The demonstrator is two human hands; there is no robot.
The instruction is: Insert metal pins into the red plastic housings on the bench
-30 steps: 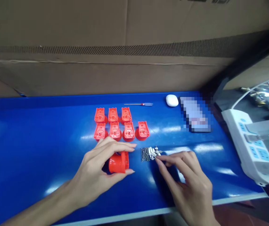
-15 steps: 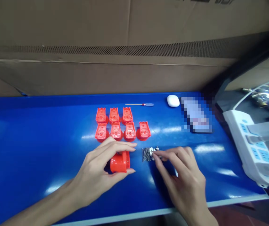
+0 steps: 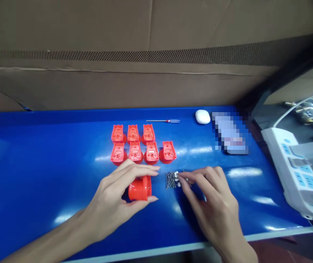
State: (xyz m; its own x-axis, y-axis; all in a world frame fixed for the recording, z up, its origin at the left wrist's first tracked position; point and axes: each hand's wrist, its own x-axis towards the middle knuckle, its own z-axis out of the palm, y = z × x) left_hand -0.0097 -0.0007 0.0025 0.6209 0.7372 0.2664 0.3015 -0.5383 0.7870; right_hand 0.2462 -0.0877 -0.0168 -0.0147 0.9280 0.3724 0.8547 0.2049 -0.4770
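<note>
Fingers of your left hand curl around a red cap lying on its side on the blue table, thumb below and index above, so the cap is grasped. Your left forearm comes in from the lower left. Your right hand reaches from the lower right, palm down, fingertips pinched at the small pile of screws just right of the cap; whether a screw is held, I cannot tell. Seven more caps stand in two rows behind the hands.
</note>
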